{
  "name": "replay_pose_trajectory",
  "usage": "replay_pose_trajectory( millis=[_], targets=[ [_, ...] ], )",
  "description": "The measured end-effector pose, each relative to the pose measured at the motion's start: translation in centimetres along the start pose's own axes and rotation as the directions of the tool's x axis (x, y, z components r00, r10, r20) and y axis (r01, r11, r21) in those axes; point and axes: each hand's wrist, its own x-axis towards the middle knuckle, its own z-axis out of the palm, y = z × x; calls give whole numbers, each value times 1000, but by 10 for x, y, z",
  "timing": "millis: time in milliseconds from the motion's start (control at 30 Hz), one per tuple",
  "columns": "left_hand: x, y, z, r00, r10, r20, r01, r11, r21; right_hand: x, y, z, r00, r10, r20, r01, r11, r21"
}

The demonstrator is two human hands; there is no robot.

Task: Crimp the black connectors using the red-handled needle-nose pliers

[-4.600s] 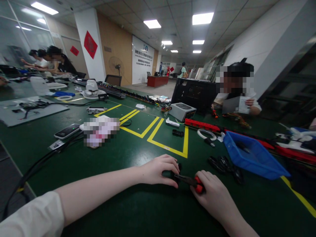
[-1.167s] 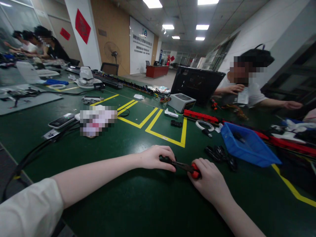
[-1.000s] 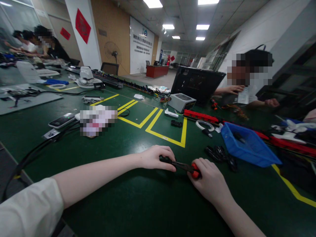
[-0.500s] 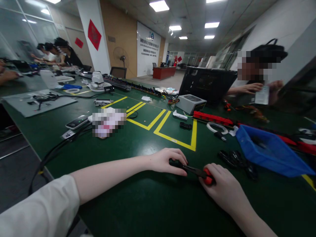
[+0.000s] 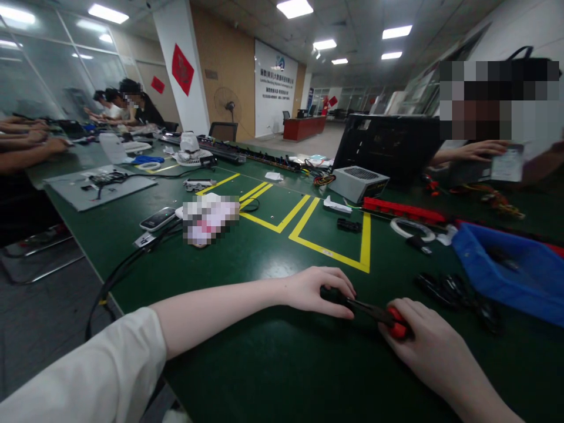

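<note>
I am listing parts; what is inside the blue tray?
Inside the blue tray lies a dark object, too blurred to name. The near wall covers part of the bottom; the right end is out of frame.

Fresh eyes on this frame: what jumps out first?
Probably the red-handled pliers in the right hand, their nose pointing toward the black piece in the left hand, low in the view right of centre. Next, the bright yellow tape outlines on the green table beyond the hands, and the blue tray at the right edge.
</note>
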Motion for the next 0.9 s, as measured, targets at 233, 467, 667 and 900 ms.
replay_pose_trajectory(
  millis=[233, 467, 667, 900],
  targets=[
    [-1, 3, -1, 1000, -12, 0, 12, 1000, 4, -1, 4, 4, 1000, 5, -27, -4, 1000, 21],
    [-1, 3, -2, 1000, -5, -6, 5, 1000, -7, -4, 11, 6, 999, -29, -15, 28, 999, -25],
    [-1, 1, -1, 1000, 6, 19, -7, 998, 63, -3, 12, 7, 1000, -14, 0, 14, 999, -41],
    [1, -2, 2, 999, -4, 49, -8, 970, 242, 0, 7, 5, 998, -2, -64, -1, 999, -41]
  ],
)
